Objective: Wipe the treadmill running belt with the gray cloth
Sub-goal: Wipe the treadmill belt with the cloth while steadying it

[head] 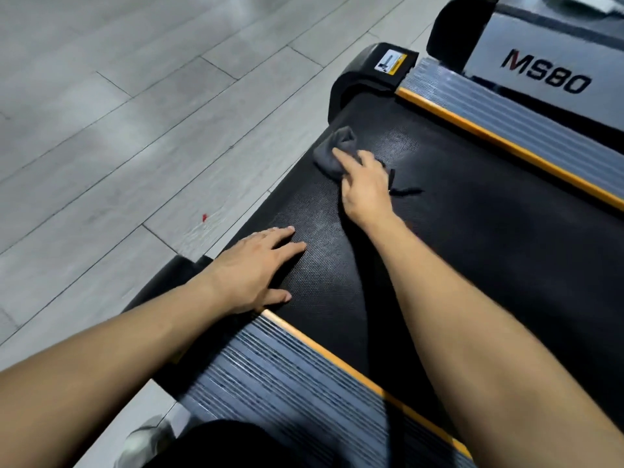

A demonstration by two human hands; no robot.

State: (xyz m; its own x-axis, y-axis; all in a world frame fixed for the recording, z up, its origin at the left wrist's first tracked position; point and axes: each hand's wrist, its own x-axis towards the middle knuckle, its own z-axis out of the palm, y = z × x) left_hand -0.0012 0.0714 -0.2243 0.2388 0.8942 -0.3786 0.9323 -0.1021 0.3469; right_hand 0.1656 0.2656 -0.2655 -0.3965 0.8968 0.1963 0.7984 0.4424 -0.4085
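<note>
The black textured running belt [472, 238] runs diagonally through the head view. A crumpled gray cloth [337, 148] lies on the belt near its rear end. My right hand [366, 187] lies on top of the cloth, index finger stretched out over it and the other fingers curled into the fabric. My left hand [256, 268] rests flat on the belt's near edge with straight, spread fingers and holds nothing.
Ribbed gray side rails with orange trim flank the belt, one near [287, 383] and one far [506, 119]. A black end cap with a warning label [374, 69] closes the rear. A second treadmill marked MS80 [547, 72] stands beyond. Gray plank floor [118, 113] lies to the left.
</note>
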